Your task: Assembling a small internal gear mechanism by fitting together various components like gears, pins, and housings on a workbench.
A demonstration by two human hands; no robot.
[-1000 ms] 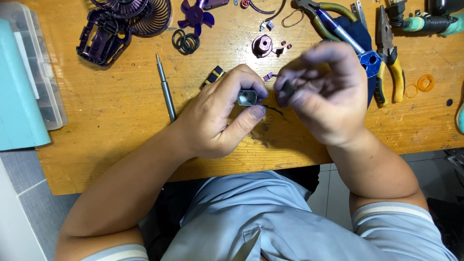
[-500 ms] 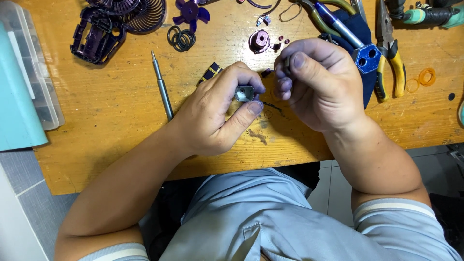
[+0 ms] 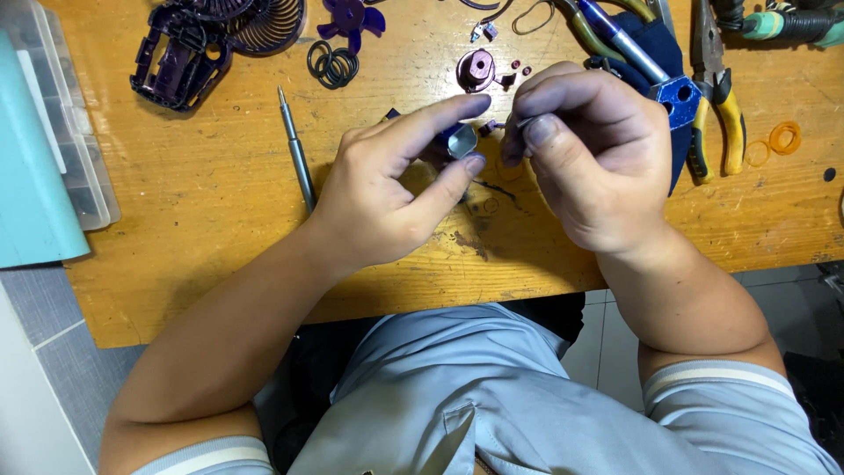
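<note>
Wooden bench [image 3: 220,202], worn and scattered with parts, fills the view from above. Your left hand [image 3: 387,198] pinches a small silver motor-like cylinder [image 3: 461,139] between forefinger and thumb, raised just off the wood — likely so the end face turns toward your other hand. Your right hand [image 3: 598,163] is closed, fingertips bunched on a thin metal piece [image 3: 525,123] that meets the cylinder's end; what the piece is cannot be told, too small and half hidden. Both hands sit close together, touching or nearly so, which steadies fine work. Just beside the left wrist lies a slim screwdriver bit [image 3: 297,154], within easy reach. Farther back: a dark purple fan housing [image 3: 180,53] with a wire grille [image 3: 268,22], a purple fan blade [image 3: 350,18], black rubber rings [image 3: 332,63], a purple hub [image 3: 476,70]. Behind the right hand — yellow-handled pliers [image 3: 716,92] and a blue hex-ended tool [image 3: 673,92]. At the left edge, a clear plastic organiser box [image 3: 75,158].
</note>
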